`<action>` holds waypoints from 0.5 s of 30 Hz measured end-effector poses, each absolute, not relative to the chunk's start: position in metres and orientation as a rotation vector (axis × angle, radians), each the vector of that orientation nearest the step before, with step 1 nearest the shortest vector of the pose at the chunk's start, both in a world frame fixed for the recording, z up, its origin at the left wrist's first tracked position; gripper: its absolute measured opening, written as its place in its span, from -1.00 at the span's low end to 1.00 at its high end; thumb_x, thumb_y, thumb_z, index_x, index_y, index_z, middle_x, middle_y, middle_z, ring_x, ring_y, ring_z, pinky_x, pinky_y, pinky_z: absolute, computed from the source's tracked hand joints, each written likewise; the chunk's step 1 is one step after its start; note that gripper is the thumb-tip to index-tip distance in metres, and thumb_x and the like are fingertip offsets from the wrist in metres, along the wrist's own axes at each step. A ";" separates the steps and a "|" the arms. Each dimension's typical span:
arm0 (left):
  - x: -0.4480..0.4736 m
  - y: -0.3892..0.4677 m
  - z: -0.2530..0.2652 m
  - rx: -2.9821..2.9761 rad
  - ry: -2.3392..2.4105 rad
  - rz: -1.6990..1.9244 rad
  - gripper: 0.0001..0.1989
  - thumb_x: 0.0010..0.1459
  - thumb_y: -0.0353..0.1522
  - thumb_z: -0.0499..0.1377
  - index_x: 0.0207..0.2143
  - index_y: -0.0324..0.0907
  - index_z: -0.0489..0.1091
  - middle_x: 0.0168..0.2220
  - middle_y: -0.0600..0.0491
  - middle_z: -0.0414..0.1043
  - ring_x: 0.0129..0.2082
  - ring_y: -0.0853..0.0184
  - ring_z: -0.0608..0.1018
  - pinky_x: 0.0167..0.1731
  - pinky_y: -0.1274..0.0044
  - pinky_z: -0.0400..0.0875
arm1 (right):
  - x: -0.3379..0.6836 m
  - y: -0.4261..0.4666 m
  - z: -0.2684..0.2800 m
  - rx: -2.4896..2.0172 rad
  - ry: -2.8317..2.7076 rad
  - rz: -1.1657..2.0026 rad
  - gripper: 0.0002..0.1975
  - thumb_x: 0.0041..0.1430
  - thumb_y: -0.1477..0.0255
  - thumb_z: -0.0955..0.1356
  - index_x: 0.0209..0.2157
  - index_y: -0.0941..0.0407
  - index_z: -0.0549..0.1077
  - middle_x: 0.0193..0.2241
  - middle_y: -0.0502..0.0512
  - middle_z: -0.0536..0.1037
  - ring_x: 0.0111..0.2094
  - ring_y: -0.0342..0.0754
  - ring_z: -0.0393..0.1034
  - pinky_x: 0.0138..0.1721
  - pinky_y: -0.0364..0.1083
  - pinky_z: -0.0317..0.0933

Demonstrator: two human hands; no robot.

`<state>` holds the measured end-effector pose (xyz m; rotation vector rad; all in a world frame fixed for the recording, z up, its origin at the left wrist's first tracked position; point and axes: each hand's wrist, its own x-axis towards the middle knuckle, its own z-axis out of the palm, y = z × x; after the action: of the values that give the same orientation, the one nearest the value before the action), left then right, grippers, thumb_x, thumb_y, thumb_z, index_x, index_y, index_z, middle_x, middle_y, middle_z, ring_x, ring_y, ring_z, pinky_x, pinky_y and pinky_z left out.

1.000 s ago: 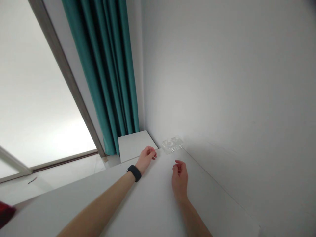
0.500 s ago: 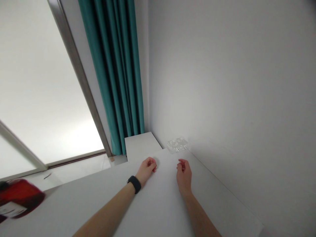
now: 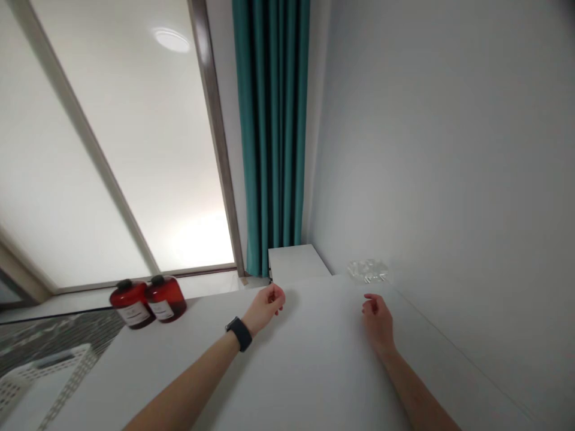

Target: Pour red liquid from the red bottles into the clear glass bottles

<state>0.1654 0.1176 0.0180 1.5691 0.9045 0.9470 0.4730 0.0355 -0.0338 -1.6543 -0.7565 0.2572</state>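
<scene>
Both apart and loosely curled, nothing visible in either: the left hand (image 3: 262, 309) at lower centre, the right hand (image 3: 378, 324) at lower right. Just above the latter lies a clear plastic piece (image 3: 367, 270), long axis roughly crosswise; the right hand is nearer.

Dark strap (image 3: 242, 336) round left wrist, probably smartwatch, small case (image 3: 232, 325) blurred; forearms (image 3: 193, 378) bare

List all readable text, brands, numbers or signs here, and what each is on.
No text is readable.
Left red bottle: white label, print too small and blurred.
Right red bottle: white label, likewise illegible.
Clear plastic piece: no lettering visible.
</scene>
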 end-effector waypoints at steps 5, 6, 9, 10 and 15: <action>0.114 0.103 0.023 1.595 0.981 1.010 -0.79 0.02 -0.22 0.19 -0.47 -0.15 0.26 -0.57 0.16 0.29 -0.57 0.39 0.40 -0.57 0.57 0.30 | 0.462 0.043 -0.029 -1.617 -0.741 0.376 -0.71 -0.19 0.31 0.26 -0.34 0.08 0.40 -0.63 -0.06 0.40 -0.53 0.02 0.33 -0.47 -0.05 0.17; 0.106 0.099 0.024 1.604 0.994 1.015 -0.79 0.03 -0.22 0.18 -0.46 -0.15 0.26 -0.56 0.15 0.29 -0.57 0.38 0.41 -0.57 0.57 0.31 | 0.455 0.045 -0.028 -1.597 -0.744 0.402 -0.69 -0.20 0.30 0.26 -0.33 0.08 0.40 -0.62 -0.06 0.40 -0.53 0.01 0.33 -0.48 -0.05 0.17; 0.082 0.082 0.028 1.657 1.036 1.011 -0.82 0.07 -0.23 0.14 -0.44 -0.15 0.27 -0.54 0.13 0.31 -0.55 0.37 0.42 -0.56 0.56 0.31 | 0.423 0.052 -0.027 -1.540 -0.782 0.487 -0.67 -0.19 0.28 0.27 -0.31 0.09 0.40 -0.60 -0.05 0.42 -0.52 -0.01 0.33 -0.48 -0.06 0.17; 0.074 0.076 0.030 1.687 1.052 1.006 -0.84 0.08 -0.25 0.13 -0.43 -0.15 0.27 -0.53 0.12 0.31 -0.54 0.36 0.42 -0.55 0.56 0.30 | 0.409 0.054 -0.026 -1.522 -0.806 0.522 -0.66 -0.18 0.28 0.27 -0.30 0.10 0.41 -0.59 -0.05 0.42 -0.51 -0.01 0.33 -0.47 -0.06 0.18; 0.034 0.042 0.046 1.902 1.133 0.965 -0.89 0.12 -0.33 0.14 -0.43 -0.17 0.34 -0.48 0.10 0.37 -0.49 0.36 0.38 -0.48 0.56 0.26 | 0.339 0.053 -0.014 -1.430 -0.968 0.740 -0.66 -0.14 0.25 0.28 -0.29 0.10 0.43 -0.55 -0.04 0.46 -0.46 -0.03 0.37 -0.38 -0.06 0.23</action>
<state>0.0343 0.0422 0.0461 1.9018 1.1331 0.9654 0.3394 0.0527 -0.0142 -1.4298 -0.9677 0.7400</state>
